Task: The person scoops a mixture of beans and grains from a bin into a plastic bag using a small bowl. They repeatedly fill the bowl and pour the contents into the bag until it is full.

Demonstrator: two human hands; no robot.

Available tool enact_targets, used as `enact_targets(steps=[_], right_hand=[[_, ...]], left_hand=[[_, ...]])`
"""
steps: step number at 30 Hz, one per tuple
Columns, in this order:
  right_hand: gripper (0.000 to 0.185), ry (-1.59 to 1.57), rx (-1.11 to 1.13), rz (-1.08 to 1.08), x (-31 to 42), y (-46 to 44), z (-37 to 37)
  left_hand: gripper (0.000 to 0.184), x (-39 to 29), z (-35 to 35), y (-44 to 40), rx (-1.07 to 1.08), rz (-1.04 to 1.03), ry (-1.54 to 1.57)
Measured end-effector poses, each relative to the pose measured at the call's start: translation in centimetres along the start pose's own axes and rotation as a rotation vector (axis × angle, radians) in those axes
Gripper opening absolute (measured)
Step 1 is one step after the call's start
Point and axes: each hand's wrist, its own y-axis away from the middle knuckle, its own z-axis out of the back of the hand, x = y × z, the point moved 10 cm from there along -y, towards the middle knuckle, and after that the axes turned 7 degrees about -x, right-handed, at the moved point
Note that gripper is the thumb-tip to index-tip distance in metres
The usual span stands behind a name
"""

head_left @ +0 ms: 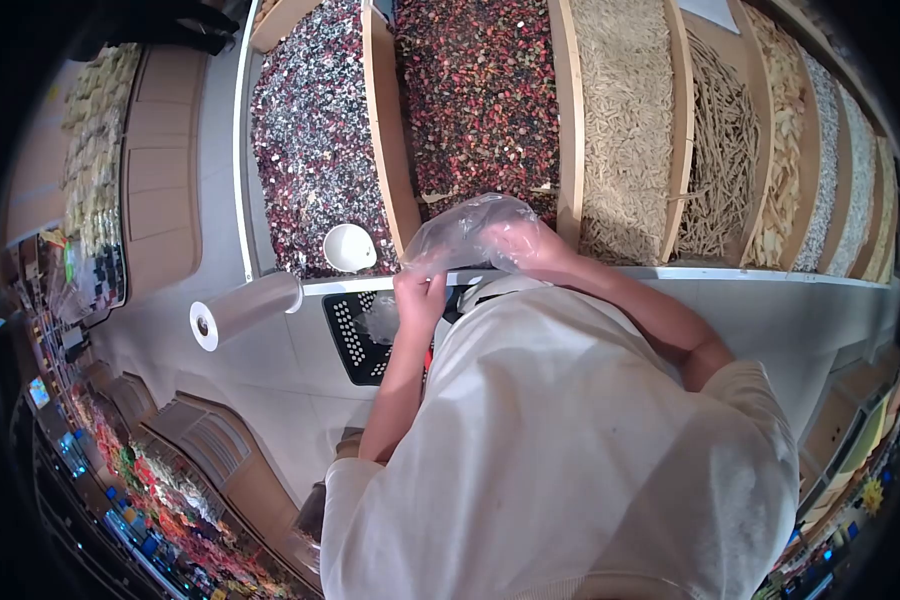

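A clear plastic bag [452,232] stretches between my two hands, above the front edge of the bins. My left hand [420,297] is closed, fingers pinching the bag's left lower edge. At the other side, my right hand [523,243] grips the bag, its fingers partly covered by the shiny film; I cannot tell whether they are inside or behind it. Beyond the bag lies a bin of dark red and brown dried pieces [475,100]. To the left, a white bowl [349,248] rests on a bin of mixed dark and pale pieces [315,140].
A roll of clear bags [250,308] sticks out from the counter's front left. Below it on the floor is a black perforated basket [355,345]. Wooden dividers [568,110] separate the bins, with pale strips [625,130] and brown sticks [718,150] to the right.
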Motion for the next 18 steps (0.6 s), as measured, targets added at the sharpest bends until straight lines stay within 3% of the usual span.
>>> enact_targets(steps=[2,5,7,9,11,13,15,17,18], right_hand=[[0.018,0.071,-0.156,0.279,3.7,0.7,1.1],[0.02,-0.158,-0.089,0.057,1.8,0.2,0.7],[0.02,-0.014,-0.093,0.125,3.0,1.1,0.9],[0.021,0.131,-0.102,0.191,4.4,1.2,1.3],[0.021,-0.012,-0.137,0.289,6.7,2.1,2.0],[0.02,0.051,-0.118,0.208,6.5,1.8,2.1],[0.021,0.153,-0.219,0.179,5.8,1.8,2.8],[0.02,0.085,-0.247,0.222,6.5,2.7,3.1],[0.02,0.061,-0.232,0.213,6.7,3.0,3.3]], left_hand=[[0.022,-2.5,0.8,0.0,-0.041,-0.197,-0.052],[0.024,-2.0,1.2,-0.7,-0.032,0.006,0.052],[0.024,-2.3,1.1,-0.6,0.005,0.005,0.008],[0.024,-4.8,1.8,0.0,-0.068,-0.198,-0.049],[0.025,-4.7,2.1,0.2,-0.083,-0.176,0.005],[0.026,-3.4,1.4,-0.5,-0.038,-0.06,0.03],[0.024,-4.8,1.2,-1.1,-0.028,-0.15,-0.092],[0.02,-7.7,1.7,-0.3,-0.061,-0.382,-0.094],[0.02,-7.3,1.8,-0.2,-0.047,-0.289,-0.067]])
